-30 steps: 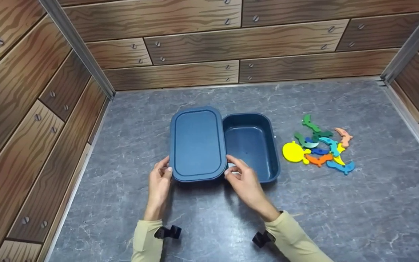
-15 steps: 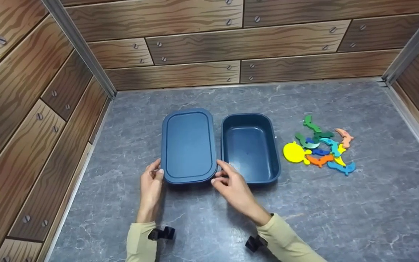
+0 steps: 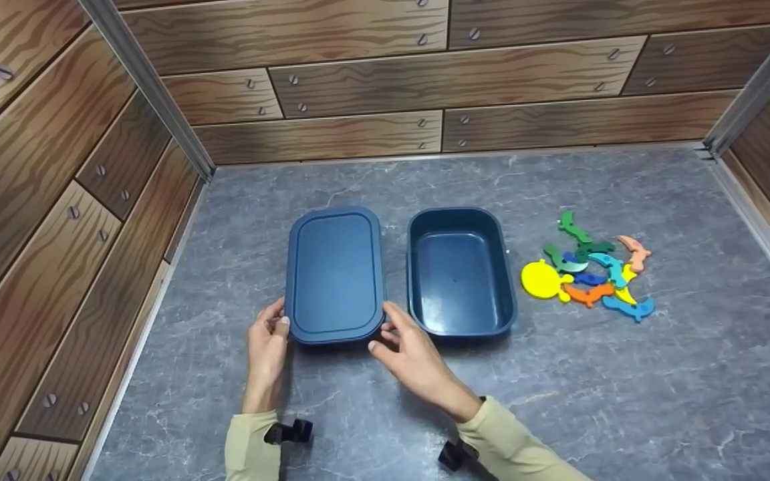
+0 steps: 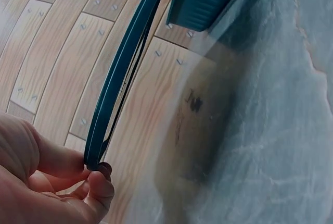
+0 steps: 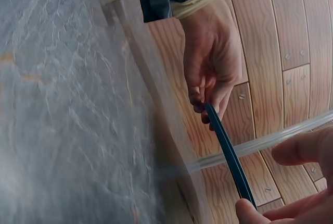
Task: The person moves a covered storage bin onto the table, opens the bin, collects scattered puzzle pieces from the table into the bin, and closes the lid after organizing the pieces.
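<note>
Lid (image 3: 336, 274) shifted left, left hand (image 3: 267, 354), right hand (image 3: 417, 357) gripping edges; box (image 3: 460, 284) near, toys (image 3: 542, 280) beyond

left hand (image 4: 39, 182) cropped at lower left of left wrist view, blue lid (image 4: 120, 63) and open container (image 4: 207, 0) cut by top edge

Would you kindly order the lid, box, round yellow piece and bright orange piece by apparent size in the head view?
Largest: lid and box, too alike to rank.
Next: round yellow piece.
Smallest: bright orange piece.
</note>
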A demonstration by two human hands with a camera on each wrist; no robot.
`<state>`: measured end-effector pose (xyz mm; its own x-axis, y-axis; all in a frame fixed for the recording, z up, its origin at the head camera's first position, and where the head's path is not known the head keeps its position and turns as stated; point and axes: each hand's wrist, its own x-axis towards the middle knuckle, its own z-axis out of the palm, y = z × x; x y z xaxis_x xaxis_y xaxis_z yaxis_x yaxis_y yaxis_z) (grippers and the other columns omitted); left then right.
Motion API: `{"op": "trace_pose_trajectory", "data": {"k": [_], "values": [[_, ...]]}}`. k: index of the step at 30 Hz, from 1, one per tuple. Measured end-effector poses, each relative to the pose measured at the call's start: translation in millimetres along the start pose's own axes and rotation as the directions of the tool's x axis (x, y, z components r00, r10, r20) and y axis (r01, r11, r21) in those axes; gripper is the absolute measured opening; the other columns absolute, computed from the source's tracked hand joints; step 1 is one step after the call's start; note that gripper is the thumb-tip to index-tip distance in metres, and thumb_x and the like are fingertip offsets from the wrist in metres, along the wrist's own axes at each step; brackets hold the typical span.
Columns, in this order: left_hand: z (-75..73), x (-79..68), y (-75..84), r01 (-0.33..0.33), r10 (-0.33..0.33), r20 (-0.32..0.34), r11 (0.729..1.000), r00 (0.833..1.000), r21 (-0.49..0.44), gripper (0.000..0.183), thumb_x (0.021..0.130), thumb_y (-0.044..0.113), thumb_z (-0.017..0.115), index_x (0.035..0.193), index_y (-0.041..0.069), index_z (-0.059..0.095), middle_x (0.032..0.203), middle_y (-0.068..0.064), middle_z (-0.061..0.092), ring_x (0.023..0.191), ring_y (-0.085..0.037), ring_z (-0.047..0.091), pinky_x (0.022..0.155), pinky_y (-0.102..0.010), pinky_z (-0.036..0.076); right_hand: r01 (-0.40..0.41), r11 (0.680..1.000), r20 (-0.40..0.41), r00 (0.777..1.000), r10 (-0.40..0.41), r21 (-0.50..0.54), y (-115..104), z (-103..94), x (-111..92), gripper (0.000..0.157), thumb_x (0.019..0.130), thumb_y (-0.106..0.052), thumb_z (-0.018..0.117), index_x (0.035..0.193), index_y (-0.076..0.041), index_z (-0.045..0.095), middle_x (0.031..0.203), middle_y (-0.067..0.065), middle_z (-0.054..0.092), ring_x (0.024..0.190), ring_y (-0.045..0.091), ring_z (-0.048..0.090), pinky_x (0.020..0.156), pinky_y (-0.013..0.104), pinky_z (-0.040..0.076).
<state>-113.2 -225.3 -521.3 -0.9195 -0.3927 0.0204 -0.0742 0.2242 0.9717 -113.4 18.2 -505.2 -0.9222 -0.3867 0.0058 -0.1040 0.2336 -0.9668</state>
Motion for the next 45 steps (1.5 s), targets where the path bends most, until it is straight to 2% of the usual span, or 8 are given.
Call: {"op": "trace_pose_trajectory", "data": {"k": [5, 10, 17, 21, 24, 33, 37, 45], "values": [[-1.9, 2.4, -6.7, -0.015, 0.015, -0.002, 1.0, 1.0, 0.009, 0.04, 0.095, -0.01, 0.045, 0.134, -0.012, 0.053, 0.115, -0.025, 0.057, 0.09, -0.023, 0.054, 0.07, -0.029, 0.047, -0.002, 0.999, 0.011, 1.0, 0.003, -0.04, 3.2, 8.6, -1.1, 0.079, 0.094, -0.023, 0.064, 0.154, 0.003, 0.022, 0.16, 0.023, 0.015, 0.128, 0.034, 0.05, 0.102, 0.036, 0.043], [-0.2, 3.9, -13.4, -0.019, 0.019, 0.007, 1.0, 1.0, 0.008, 0.039, 0.094, -0.011, 0.045, 0.132, -0.016, 0.051, 0.116, -0.027, 0.056, 0.093, -0.027, 0.054, 0.073, -0.023, 0.046, -0.021, 0.994, 0.004, 1.0, 0.022, -0.107, 12.1, 13.5, 1.0, 0.08, 0.093, -0.025, 0.064, 0.154, 0.005, 0.021, 0.159, 0.025, 0.016, 0.124, 0.031, 0.054, 0.105, 0.04, 0.04], [9.9, 10.0, -20.8, -0.015, 0.015, -0.005, 0.998, 1.0, 0.063, 0.037, 0.093, -0.011, 0.048, 0.129, -0.016, 0.055, 0.117, -0.028, 0.057, 0.102, -0.035, 0.056, 0.083, -0.029, 0.045, -0.05, 0.985, -0.015, 0.999, 0.048, -0.167, 23.8, 14.7, 7.1, 0.082, 0.09, -0.023, 0.066, 0.152, 0.008, 0.022, 0.158, 0.028, 0.018, 0.113, 0.026, 0.059, 0.116, 0.05, 0.012], [13.9, 13.7, -24.4, -0.012, 0.014, -0.01, 0.99, 1.0, 0.137, 0.035, 0.094, -0.01, 0.05, 0.127, -0.013, 0.058, 0.116, -0.025, 0.06, 0.103, -0.035, 0.059, 0.084, -0.036, 0.047, -0.073, 0.981, -0.016, 0.997, 0.071, -0.182, 27.7, 15.2, 9.3, 0.082, 0.09, -0.023, 0.067, 0.152, 0.009, 0.022, 0.158, 0.028, 0.016, 0.114, 0.026, 0.059, 0.117, 0.049, 0.008], [16.1, 16.3, -27.3, -0.014, 0.015, -0.003, 0.987, 1.0, 0.159, 0.034, 0.094, -0.01, 0.05, 0.126, -0.014, 0.058, 0.116, -0.027, 0.06, 0.103, -0.036, 0.059, 0.085, -0.04, 0.047, -0.086, 0.979, -0.016, 0.996, 0.084, -0.185, 30.2, 15.6, 11.0, 0.082, 0.09, -0.023, 0.067, 0.151, 0.009, 0.022, 0.158, 0.028, 0.015, 0.114, 0.026, 0.059, 0.117, 0.049, 0.009], [20.1, 21.9, -32.5, 0.01, -0.01, -0.001, 0.984, 1.0, 0.18, 0.033, 0.095, -0.01, 0.049, 0.126, -0.016, 0.057, 0.115, -0.029, 0.059, 0.103, -0.037, 0.058, 0.088, -0.045, 0.047, -0.103, 0.978, -0.011, 0.995, 0.103, -0.18, 36.5, 16.4, 15.5, 0.081, 0.09, -0.02, 0.066, 0.151, 0.009, 0.022, 0.158, 0.028, 0.014, 0.119, 0.027, 0.056, 0.113, 0.046, 0.025], [19.1, 20.3, -31.3, -0.004, 0.006, -0.01, 0.968, 1.0, 0.252, 0.033, 0.095, -0.008, 0.05, 0.127, -0.015, 0.058, 0.112, -0.026, 0.06, 0.101, -0.036, 0.058, 0.088, -0.045, 0.046, -0.092, 0.98, -0.003, 0.996, 0.093, -0.177, 36.2, 16.4, 17.0, 0.08, 0.09, -0.02, 0.066, 0.151, 0.01, 0.023, 0.158, 0.028, 0.013, 0.12, 0.028, 0.055, 0.11, 0.044, 0.033], [19.3, 19.7, -28.3, -0.02, 0.029, -0.021, 0.94, 0.999, 0.339, 0.034, 0.093, -0.009, 0.052, 0.126, -0.014, 0.058, 0.109, -0.023, 0.059, 0.1, -0.035, 0.059, 0.09, -0.046, 0.046, -0.091, 0.973, 0.0, 0.996, 0.093, -0.213, 35.2, 15.5, 18.9, 0.079, 0.089, -0.021, 0.067, 0.149, 0.01, 0.027, 0.157, 0.029, 0.017, 0.12, 0.03, 0.057, 0.111, 0.046, 0.029]]}}
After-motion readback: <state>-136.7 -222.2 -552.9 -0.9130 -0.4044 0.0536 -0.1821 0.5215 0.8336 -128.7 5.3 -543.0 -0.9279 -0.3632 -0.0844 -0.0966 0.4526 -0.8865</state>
